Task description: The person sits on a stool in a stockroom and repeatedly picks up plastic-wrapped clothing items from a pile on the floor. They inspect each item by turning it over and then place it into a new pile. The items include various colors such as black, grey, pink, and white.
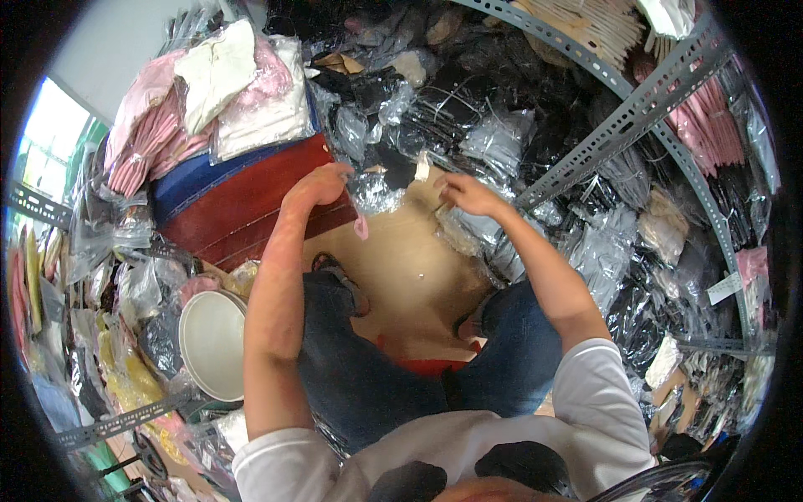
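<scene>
My left hand [318, 187] is closed above the right end of a red box [251, 205]. A thin pink strip [360, 227] dangles from its fingertips; where it meets them is hard to see. On the right, my right hand [470, 196] has its fingers curled together, and whatever they pinch, if anything, is too small to make out. Just left of those fingers a small whitish piece [421, 166] stands out against the dark bags. Pink gloves [144, 138], a white glove [219, 71] and a bagged white stack [266, 113] lie on the blue-and-red surface.
Clear plastic bags of dark goods [493, 138] are heaped ahead and to the right. A perforated metal shelf post [619, 121] slants in at the right. By my left arm stands a white bucket [212, 345]. Tan floor [401, 259] lies between my feet.
</scene>
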### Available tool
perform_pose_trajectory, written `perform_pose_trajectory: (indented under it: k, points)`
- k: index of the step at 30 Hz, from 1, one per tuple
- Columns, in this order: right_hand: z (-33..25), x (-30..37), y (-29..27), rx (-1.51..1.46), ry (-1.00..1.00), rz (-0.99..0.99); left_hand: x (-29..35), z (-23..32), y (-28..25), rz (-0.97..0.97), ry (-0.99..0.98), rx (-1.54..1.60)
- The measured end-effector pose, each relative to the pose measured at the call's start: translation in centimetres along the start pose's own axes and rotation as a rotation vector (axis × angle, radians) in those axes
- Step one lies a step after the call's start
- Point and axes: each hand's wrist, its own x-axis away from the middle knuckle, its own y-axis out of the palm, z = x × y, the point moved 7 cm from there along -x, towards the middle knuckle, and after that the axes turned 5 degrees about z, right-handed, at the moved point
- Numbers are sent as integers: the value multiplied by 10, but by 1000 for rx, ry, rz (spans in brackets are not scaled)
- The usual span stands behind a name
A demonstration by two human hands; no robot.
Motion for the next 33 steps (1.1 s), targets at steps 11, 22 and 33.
perform_pose_trajectory:
  k: [11, 22, 33]
  points:
    - [133, -133, 86, -133, 297, 122, 6, 4, -25, -37, -20, 2]
    - [78, -293, 205, 274, -132, 494, 47, -19, -27, -24, -42, 32]
    - [51, -270, 147, -347, 78, 107, 34, -27, -15, 6, -177, 102]
